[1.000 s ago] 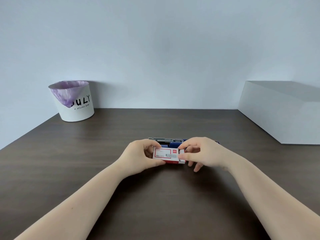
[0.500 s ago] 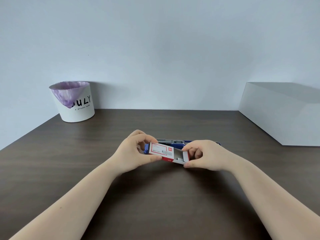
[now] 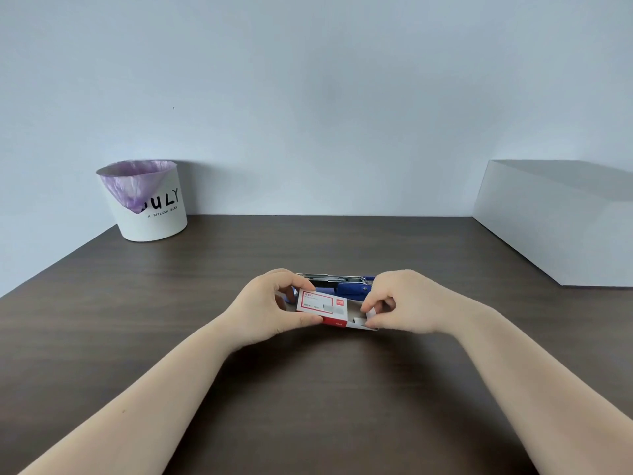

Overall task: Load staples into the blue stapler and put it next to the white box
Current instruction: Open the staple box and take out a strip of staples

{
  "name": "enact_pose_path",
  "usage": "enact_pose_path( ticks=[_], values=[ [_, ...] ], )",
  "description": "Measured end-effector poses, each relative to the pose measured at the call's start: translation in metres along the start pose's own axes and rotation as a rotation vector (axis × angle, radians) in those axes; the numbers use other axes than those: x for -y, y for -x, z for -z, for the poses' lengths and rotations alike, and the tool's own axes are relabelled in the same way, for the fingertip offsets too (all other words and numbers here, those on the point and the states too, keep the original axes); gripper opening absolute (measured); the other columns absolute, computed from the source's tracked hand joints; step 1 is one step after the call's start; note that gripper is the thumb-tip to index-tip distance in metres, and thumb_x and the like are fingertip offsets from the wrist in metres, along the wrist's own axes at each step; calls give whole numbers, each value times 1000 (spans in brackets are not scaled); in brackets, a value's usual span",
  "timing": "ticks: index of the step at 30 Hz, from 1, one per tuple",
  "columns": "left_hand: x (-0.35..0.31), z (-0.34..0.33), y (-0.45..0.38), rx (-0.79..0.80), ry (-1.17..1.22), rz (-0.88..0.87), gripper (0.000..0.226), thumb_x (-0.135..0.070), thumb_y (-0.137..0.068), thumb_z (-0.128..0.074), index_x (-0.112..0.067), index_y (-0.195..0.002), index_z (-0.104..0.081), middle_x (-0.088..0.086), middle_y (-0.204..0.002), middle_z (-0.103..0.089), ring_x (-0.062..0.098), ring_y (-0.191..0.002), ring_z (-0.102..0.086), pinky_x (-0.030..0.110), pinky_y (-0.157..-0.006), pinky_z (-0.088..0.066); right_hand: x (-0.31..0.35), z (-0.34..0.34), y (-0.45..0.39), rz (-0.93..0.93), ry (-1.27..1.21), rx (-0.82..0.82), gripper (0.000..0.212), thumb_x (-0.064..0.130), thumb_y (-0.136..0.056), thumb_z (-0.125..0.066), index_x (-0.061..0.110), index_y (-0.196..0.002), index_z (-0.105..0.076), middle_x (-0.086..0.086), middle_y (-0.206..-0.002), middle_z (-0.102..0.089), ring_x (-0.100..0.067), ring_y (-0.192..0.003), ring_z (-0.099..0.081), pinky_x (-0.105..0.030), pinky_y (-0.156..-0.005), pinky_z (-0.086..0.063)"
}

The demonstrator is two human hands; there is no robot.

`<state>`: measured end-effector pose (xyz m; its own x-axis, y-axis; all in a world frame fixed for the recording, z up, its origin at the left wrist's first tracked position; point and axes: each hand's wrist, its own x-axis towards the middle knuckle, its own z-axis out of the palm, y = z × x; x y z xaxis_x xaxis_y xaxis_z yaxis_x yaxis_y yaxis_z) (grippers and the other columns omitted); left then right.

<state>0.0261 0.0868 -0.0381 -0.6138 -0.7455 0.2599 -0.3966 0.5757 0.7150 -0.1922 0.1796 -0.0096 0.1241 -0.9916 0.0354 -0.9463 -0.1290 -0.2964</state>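
Observation:
A small red-and-white staple box is held just above the dark table. My left hand grips its left end between thumb and fingers. My right hand pinches the white inner tray, which sticks out of the box's right end. Right behind the box lies the blue stapler, with its metal magazine showing along the top; my hands hide much of it. The large white box stands at the right, against the wall.
A white bin with a purple liner and black lettering stands at the back left by the wall. The dark wooden table stretches from the wall to the near edge of the view.
The staple box was lifted and tilted slightly. My right hand has drawn the inner tray out to the right, while my left hand kept hold of the sleeve.

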Motion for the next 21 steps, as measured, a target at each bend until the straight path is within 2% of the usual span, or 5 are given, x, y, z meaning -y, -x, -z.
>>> enact_pose_path(
  ticks=[5, 11, 14, 17, 21],
  values=[
    [2, 0, -1, 13, 1, 5, 35, -30, -62, -85, -41, -87, -62, -16, -89, -62, -7, -68, -57, 7, -65, -47, 4, -6, -7, 61, 127, 19, 14, 23, -77, -59, 19, -79, -72, 5, -71, -57, -18, -77, -58, -32, -73, -49],
    [6, -1, -1, 52, -42, 43, 38, -35, -61, -85, -31, -94, -67, -14, -94, -65, -9, -69, -57, 2, -67, -44, 1, -9, -1, -25, -280, -239, 4, 23, -77, -71, 19, -76, -69, 5, -77, -61, -7, -66, -56, -12, -61, -44],
    [7, -1, -1, 62, -56, 48, 40, -36, -61, -84, -30, -96, -68, -13, -95, -65, -9, -70, -57, 2, -68, -44, 0, -6, 0, -107, -361, -343, 9, 28, -78, -71, 19, -76, -69, 0, -81, -67, -13, -71, -65, -14, -62, -47],
    [7, 0, -1, 63, -75, 47, 39, -37, -61, -84, -31, -95, -67, -12, -99, -66, -2, -77, -59, 8, -73, -46, -3, -1, 4, -213, -459, -318, 9, 26, -80, -69, 18, -79, -65, 0, -73, -65, -16, -52, -66, -13, -51, -48],
    [5, 0, 0, 80, -99, 42, 35, -38, -61, -84, -36, -89, -64, -9, -99, -67, 12, -83, -62, 19, -75, -50, -14, 7, 9, -287, -506, -272, 4, 23, -81, -68, 20, -80, -66, -6, -81, -72, -20, -60, -73, -36, -70, -60]
  ],
)
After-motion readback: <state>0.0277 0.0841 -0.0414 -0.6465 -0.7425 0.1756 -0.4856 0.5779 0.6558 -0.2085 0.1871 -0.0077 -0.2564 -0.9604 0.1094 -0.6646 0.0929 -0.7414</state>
